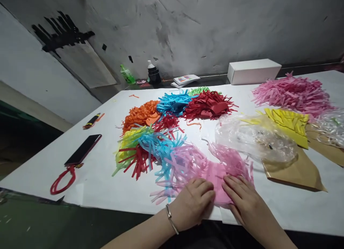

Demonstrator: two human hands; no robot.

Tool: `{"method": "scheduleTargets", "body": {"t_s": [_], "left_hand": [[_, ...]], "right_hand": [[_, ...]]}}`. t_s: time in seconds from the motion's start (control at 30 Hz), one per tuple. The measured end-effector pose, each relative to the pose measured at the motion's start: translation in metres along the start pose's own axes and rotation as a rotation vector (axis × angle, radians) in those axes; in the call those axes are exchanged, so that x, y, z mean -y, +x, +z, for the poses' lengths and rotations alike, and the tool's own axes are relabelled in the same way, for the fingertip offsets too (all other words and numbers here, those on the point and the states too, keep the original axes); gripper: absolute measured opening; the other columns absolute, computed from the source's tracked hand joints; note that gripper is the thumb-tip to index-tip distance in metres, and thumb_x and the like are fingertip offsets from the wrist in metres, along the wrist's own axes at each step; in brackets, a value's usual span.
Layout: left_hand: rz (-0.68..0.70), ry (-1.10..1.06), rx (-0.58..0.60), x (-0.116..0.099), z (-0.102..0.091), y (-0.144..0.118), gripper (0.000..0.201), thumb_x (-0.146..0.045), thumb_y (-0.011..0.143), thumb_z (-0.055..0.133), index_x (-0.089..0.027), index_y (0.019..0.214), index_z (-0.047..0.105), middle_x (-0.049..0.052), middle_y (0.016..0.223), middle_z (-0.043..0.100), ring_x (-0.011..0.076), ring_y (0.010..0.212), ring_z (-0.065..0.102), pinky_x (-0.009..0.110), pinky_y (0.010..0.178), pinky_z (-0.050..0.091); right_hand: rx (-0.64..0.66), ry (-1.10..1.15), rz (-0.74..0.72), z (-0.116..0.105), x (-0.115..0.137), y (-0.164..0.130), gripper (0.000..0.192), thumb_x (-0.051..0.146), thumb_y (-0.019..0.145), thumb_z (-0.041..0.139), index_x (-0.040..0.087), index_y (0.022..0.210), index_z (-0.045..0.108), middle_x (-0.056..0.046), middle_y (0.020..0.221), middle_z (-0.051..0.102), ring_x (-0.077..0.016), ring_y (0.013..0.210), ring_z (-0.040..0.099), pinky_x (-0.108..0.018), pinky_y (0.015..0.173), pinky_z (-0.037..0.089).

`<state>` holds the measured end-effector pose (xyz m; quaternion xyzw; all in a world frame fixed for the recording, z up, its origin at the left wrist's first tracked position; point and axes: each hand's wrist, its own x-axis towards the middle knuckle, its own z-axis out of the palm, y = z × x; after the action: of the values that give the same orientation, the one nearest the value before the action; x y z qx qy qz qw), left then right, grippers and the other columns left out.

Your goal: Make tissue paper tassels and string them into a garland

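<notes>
A sheet of pink tissue paper [217, 175] with fringed ends lies at the table's near edge. My left hand [195, 202], with a silver bracelet at the wrist, has its bent fingers closed over the left part of it. On the right part, the fingers of my right hand [243, 197] lie stretched out, the thumb apart at the near edge. Pale pink fringe [188, 161] spreads left over a blue fringe [163, 145]. Beside that are a yellow-green fringe [125, 148] and a red fringe [141, 163].
Farther back sit orange [141, 114], blue [174, 103] and dark red [209, 105] fringe bunches. At right are a clear plastic bag [249, 134], yellow fringe [288, 125], brown paper [295, 172] and a pink pile [294, 93]. A phone [83, 149] and cutter [91, 120] lie left.
</notes>
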<state>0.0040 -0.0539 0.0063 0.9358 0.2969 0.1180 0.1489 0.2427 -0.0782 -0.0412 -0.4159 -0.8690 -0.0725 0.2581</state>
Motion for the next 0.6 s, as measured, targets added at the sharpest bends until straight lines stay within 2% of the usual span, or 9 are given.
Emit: {"method": "scheduleTargets", "body": {"t_s": [0.07, 0.13, 0.27, 0.37, 0.43, 0.53, 0.6], "left_hand": [[-0.065, 0.051, -0.013, 0.009, 0.004, -0.002, 0.015, -0.014, 0.096, 0.05, -0.017, 0.105, 0.061, 0.009, 0.108, 0.066, 0.0234, 0.094, 0.057, 0.038, 0.083, 0.044], [-0.1, 0.079, -0.013, 0.018, 0.0, -0.007, 0.013, -0.013, 0.096, 0.052, -0.018, 0.103, 0.062, 0.008, 0.1, 0.066, 0.0224, 0.087, 0.056, 0.036, 0.078, 0.042], [-0.126, 0.069, -0.026, 0.022, -0.011, -0.018, 0.019, -0.007, 0.094, 0.049, -0.018, 0.101, 0.062, 0.006, 0.091, 0.064, 0.021, 0.083, 0.054, 0.035, 0.077, 0.039], [-0.14, 0.035, -0.015, 0.014, -0.016, -0.022, 0.018, -0.008, 0.093, 0.048, -0.019, 0.097, 0.061, 0.006, 0.094, 0.064, 0.0218, 0.086, 0.053, 0.036, 0.079, 0.039], [-0.139, -0.005, -0.034, 0.008, -0.02, -0.021, 0.016, -0.011, 0.093, 0.05, -0.018, 0.101, 0.061, 0.008, 0.1, 0.064, 0.0232, 0.091, 0.053, 0.038, 0.083, 0.039], [-0.114, -0.052, -0.077, 0.001, -0.022, -0.013, 0.023, -0.018, 0.092, 0.056, -0.017, 0.116, 0.058, 0.011, 0.114, 0.063, 0.0261, 0.102, 0.052, 0.041, 0.09, 0.039], [-0.084, -0.054, -0.05, 0.0, -0.019, -0.006, 0.022, -0.018, 0.093, 0.055, -0.018, 0.115, 0.059, 0.01, 0.113, 0.065, 0.0254, 0.1, 0.054, 0.041, 0.089, 0.039]], "right_hand": [[0.03, -0.025, 0.006, -0.002, -0.001, -0.007, 0.037, 0.023, 0.098, 0.053, 0.015, 0.133, 0.061, -0.012, 0.139, 0.061, -0.0277, 0.125, 0.058, -0.048, 0.104, 0.046], [0.05, -0.034, 0.002, -0.005, -0.002, -0.012, 0.041, 0.029, 0.097, 0.056, 0.014, 0.136, 0.058, -0.013, 0.14, 0.059, -0.0288, 0.126, 0.058, -0.049, 0.105, 0.045], [0.052, -0.001, -0.017, -0.009, 0.0, -0.01, 0.052, 0.046, 0.093, 0.064, 0.014, 0.134, 0.06, -0.015, 0.133, 0.064, -0.0304, 0.123, 0.061, -0.053, 0.114, 0.036], [-0.001, 0.039, 0.002, -0.01, 0.005, -0.005, 0.031, 0.029, 0.095, 0.062, 0.016, 0.124, 0.065, -0.013, 0.127, 0.069, -0.0295, 0.124, 0.06, -0.059, 0.119, 0.024], [-0.028, 0.073, 0.043, -0.011, 0.009, -0.002, 0.024, 0.017, 0.096, 0.057, 0.016, 0.118, 0.068, -0.011, 0.123, 0.071, -0.0282, 0.124, 0.061, -0.06, 0.119, 0.022], [-0.062, 0.109, 0.084, -0.011, 0.014, 0.001, 0.022, 0.025, 0.098, 0.058, 0.016, 0.115, 0.068, -0.01, 0.119, 0.072, -0.0272, 0.119, 0.064, -0.059, 0.12, 0.02], [-0.094, 0.111, 0.107, -0.012, 0.017, 0.003, 0.027, 0.035, 0.097, 0.061, 0.015, 0.113, 0.069, -0.01, 0.118, 0.073, -0.0275, 0.115, 0.066, -0.057, 0.121, 0.019]]}}
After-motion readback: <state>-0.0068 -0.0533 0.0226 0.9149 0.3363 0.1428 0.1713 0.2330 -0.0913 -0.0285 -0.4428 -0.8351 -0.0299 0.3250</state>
